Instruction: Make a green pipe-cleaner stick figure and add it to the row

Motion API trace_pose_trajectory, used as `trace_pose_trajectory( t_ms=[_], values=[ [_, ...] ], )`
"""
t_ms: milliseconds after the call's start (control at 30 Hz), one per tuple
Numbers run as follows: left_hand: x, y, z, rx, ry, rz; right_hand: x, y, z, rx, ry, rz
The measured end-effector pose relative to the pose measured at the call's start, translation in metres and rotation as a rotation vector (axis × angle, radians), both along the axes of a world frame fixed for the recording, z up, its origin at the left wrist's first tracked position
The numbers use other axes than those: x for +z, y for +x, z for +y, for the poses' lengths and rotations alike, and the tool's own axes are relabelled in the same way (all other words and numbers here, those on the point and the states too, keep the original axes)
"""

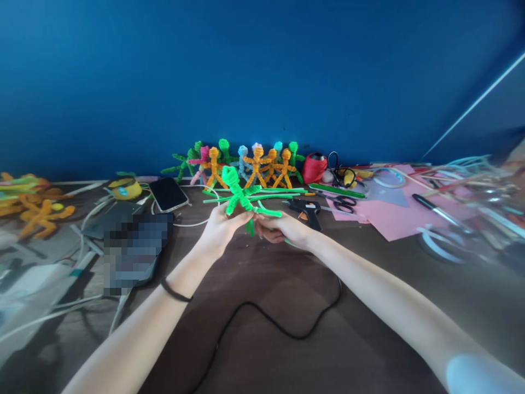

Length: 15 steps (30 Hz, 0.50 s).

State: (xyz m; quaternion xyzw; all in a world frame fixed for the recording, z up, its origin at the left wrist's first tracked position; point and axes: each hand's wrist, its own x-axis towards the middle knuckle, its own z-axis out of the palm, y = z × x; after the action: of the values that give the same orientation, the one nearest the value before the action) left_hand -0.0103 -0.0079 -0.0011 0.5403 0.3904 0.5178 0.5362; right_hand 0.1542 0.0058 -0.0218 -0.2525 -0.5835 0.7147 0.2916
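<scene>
A bright green pipe cleaner figure [237,191] is held up over the middle of the table, its round head at the top and its arms spread. My left hand [223,221] is closed on its lower body from the left. From the right, my right hand [283,227] pinches the figure's lower part, where a green pipe cleaner end [268,212] sticks out. The fingertips of both hands nearly meet and are partly hidden. Just beyond the hands, loose green pipe cleaners [287,193] lie on the table.
Pipe cleaner figures in several colours [258,164] stand along the blue wall. At the right are a glue gun [305,210], scissors [343,203], a marker [435,208] and pink paper [389,219]. Phones [168,194] lie left. A black cable [283,328] crosses the front.
</scene>
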Motion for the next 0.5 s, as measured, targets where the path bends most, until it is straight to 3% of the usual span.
trace_pose_trajectory(
  t_ms=[167, 400, 500],
  values=[
    [0.001, 0.001, 0.0, 0.08, 0.101, 0.131, 0.005, -0.007, -0.007, -0.033, 0.055, -0.096],
    [0.003, -0.002, 0.002, 0.239, 0.242, 0.499, 0.017, -0.012, -0.019, -0.198, 0.518, -0.499],
    [0.001, -0.004, 0.003, 0.26, 0.279, 0.638, 0.021, -0.013, -0.022, -0.274, 0.64, -0.663]
  ],
)
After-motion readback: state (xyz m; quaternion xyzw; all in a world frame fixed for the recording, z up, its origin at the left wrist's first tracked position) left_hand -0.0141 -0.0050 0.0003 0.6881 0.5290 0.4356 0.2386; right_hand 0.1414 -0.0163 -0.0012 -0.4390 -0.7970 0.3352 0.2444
